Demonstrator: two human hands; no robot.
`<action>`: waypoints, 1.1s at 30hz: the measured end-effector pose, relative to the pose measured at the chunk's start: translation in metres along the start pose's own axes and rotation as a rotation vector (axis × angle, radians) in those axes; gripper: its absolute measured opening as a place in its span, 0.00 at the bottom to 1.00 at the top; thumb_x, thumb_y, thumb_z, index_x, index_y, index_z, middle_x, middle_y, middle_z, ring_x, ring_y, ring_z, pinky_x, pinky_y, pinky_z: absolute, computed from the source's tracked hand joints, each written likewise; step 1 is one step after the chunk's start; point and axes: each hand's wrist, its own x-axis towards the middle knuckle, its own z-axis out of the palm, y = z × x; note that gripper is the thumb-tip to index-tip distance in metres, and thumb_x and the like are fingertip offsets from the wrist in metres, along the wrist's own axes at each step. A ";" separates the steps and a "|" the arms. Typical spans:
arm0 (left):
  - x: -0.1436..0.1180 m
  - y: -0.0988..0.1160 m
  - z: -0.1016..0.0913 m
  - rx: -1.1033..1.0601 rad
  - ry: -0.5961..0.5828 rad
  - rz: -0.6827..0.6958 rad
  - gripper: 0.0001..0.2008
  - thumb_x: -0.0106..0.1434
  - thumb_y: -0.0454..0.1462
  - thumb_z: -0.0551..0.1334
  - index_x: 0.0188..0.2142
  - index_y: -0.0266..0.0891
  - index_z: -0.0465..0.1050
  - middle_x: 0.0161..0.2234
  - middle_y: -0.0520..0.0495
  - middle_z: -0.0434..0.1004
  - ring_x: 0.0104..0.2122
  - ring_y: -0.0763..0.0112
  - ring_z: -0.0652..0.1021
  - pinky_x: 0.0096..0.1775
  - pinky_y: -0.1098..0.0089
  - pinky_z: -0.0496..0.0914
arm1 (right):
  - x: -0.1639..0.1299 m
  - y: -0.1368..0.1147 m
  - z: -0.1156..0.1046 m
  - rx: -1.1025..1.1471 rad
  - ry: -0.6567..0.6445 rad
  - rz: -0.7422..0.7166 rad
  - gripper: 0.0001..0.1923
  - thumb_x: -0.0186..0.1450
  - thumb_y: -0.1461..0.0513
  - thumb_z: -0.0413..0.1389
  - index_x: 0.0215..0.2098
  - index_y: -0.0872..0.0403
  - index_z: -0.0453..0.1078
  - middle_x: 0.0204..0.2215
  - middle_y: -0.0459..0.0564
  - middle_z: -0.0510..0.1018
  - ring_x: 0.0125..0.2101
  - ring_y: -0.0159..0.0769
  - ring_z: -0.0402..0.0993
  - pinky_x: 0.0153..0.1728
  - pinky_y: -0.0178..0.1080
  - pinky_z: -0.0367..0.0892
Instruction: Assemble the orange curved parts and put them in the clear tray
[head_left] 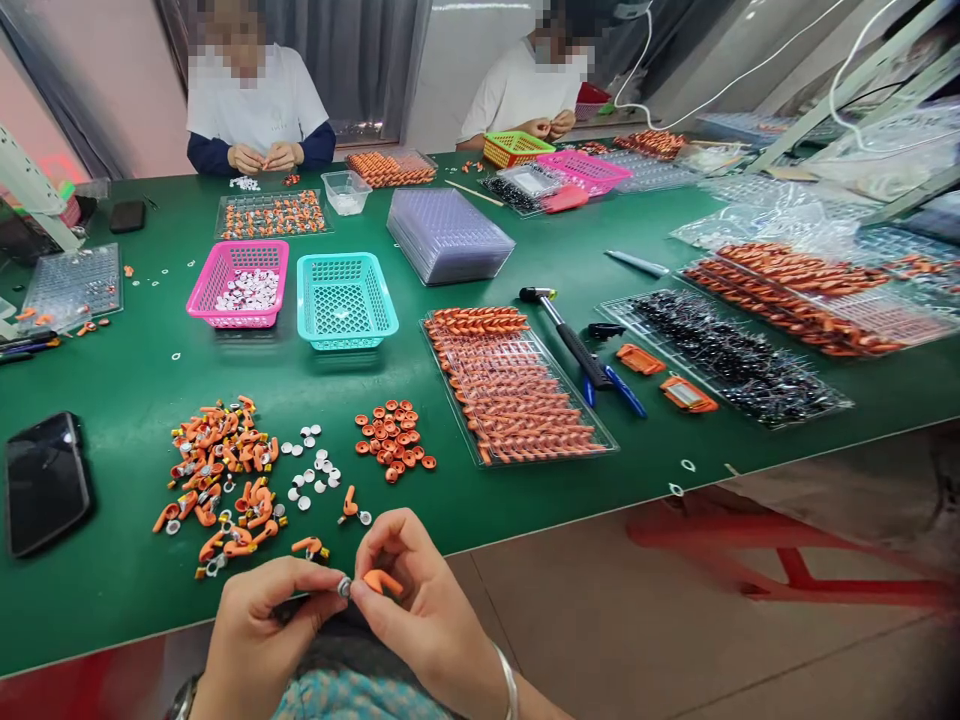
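My left hand [274, 620] pinches a small round silver-grey earbud speaker [344, 587] between thumb and finger. Close against it, my right hand [424, 610] holds an orange earbud shell [382, 581], its stem pointing right. Both hands are just over the front table edge, above my lap. Beyond them lie a heap of orange earbud shells [225, 450] with small parts attached, a scatter of white discs [319, 470] and a group of round orange caps [394, 440]. Two single orange pieces, one of them an earbud shell [350, 503], rest nearest my hands.
On the green table [300, 385] stand a pink basket [196, 300] with white parts and a turquoise basket [347, 338]. Right of them are a tray of orange shells [517, 390], a hammer [574, 345] and a tray of black wired parts [739, 350]. A phone [46, 485] lies left. Two people sit opposite.
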 end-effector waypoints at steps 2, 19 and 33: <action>-0.001 -0.001 0.001 0.019 0.014 0.026 0.08 0.54 0.28 0.68 0.29 0.43 0.82 0.26 0.52 0.85 0.24 0.68 0.84 0.29 0.77 0.78 | -0.002 0.001 0.001 -0.033 0.014 -0.010 0.12 0.58 0.65 0.59 0.35 0.51 0.59 0.27 0.41 0.67 0.24 0.27 0.62 0.26 0.31 0.59; 0.001 0.005 0.002 0.060 0.062 0.042 0.11 0.50 0.27 0.68 0.31 0.43 0.84 0.26 0.52 0.86 0.23 0.68 0.84 0.28 0.79 0.79 | -0.006 0.006 0.003 -0.194 0.068 -0.096 0.10 0.58 0.68 0.56 0.35 0.51 0.60 0.26 0.41 0.67 0.24 0.28 0.63 0.25 0.30 0.61; 0.001 0.006 0.004 0.015 0.069 0.020 0.13 0.49 0.26 0.69 0.31 0.43 0.84 0.26 0.53 0.86 0.23 0.70 0.84 0.29 0.83 0.77 | -0.005 0.007 0.003 -0.219 0.060 -0.079 0.10 0.58 0.67 0.54 0.35 0.51 0.59 0.26 0.41 0.66 0.24 0.29 0.63 0.25 0.31 0.60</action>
